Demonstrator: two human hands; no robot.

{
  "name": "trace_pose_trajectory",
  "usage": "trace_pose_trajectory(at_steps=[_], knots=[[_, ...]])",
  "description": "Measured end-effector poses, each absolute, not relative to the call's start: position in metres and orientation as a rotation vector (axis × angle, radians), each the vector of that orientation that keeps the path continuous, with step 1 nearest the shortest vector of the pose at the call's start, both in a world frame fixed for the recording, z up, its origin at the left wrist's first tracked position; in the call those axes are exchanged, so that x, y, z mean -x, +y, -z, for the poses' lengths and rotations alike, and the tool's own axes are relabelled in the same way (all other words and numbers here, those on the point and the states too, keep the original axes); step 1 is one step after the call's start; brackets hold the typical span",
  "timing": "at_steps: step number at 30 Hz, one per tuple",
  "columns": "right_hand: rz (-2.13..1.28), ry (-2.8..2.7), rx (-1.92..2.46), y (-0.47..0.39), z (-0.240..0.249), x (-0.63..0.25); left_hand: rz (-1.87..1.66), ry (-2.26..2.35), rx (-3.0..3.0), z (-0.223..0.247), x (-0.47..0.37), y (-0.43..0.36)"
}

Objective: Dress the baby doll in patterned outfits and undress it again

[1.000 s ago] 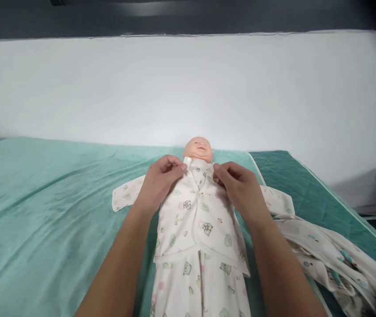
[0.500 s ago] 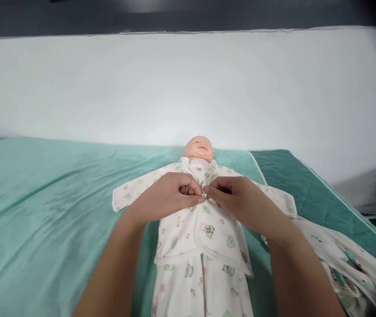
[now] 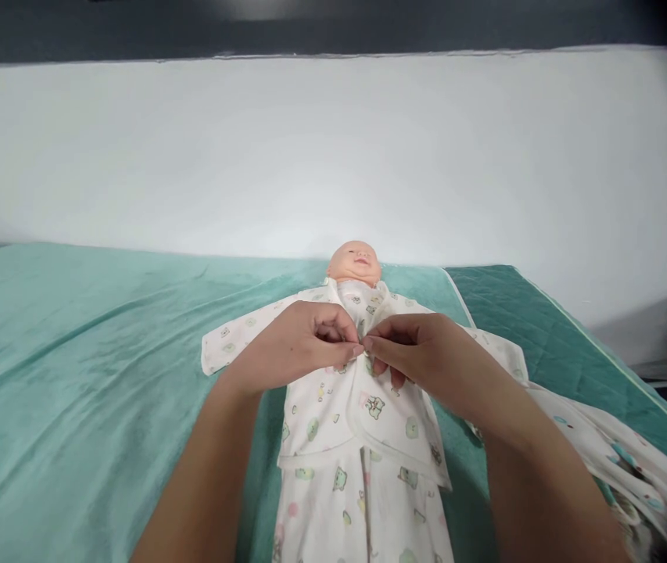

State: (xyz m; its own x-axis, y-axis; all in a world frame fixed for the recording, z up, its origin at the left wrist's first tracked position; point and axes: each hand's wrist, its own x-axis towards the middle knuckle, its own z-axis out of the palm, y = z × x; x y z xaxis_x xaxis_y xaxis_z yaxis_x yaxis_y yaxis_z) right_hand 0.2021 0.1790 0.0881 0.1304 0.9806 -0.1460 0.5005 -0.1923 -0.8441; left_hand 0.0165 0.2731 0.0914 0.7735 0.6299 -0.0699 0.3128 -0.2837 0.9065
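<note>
A baby doll [image 3: 354, 262] lies on its back, dressed in a white printed jacket [image 3: 333, 422] and matching printed trousers [image 3: 324, 508]. On the front edge of the jacket, at the chest, my left hand [image 3: 310, 340] pinches the fabric between thumb and fingers. Right beside it my right hand [image 3: 412, 348] pinches the same edge, the fingertips of both hands nearly touching. Whatever fastener lies between the fingertips is hidden. Both sleeves of the jacket stretch out sideways.
A light green blanket [image 3: 75, 375] covers the bed under the doll. To the right lies a darker quilted mat [image 3: 550, 336] with a pale border. A crumpled white printed cloth [image 3: 608, 442] rests at the lower right. Behind stands a white wall [image 3: 310, 156].
The fingertips of both hands have come closer together at the jacket's front edge, and the lower fingers of my right hand now show beneath its pinch. The jacket has shifted slightly right in view.
</note>
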Motion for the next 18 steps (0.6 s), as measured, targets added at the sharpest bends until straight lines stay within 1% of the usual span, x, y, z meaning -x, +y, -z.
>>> trace_pose_trajectory(at_steps=[8,18], knots=[[-1.096,-1.429,1.641,0.1786,-0.0867,-0.2051,-0.425,0.662,-1.795,-0.0918,-0.0165,0.2752],[-1.112,-1.450,1.588,0.1775,-0.0848,-0.2041,-0.237,0.720,-1.906,-0.0989,-0.0152,0.2741]])
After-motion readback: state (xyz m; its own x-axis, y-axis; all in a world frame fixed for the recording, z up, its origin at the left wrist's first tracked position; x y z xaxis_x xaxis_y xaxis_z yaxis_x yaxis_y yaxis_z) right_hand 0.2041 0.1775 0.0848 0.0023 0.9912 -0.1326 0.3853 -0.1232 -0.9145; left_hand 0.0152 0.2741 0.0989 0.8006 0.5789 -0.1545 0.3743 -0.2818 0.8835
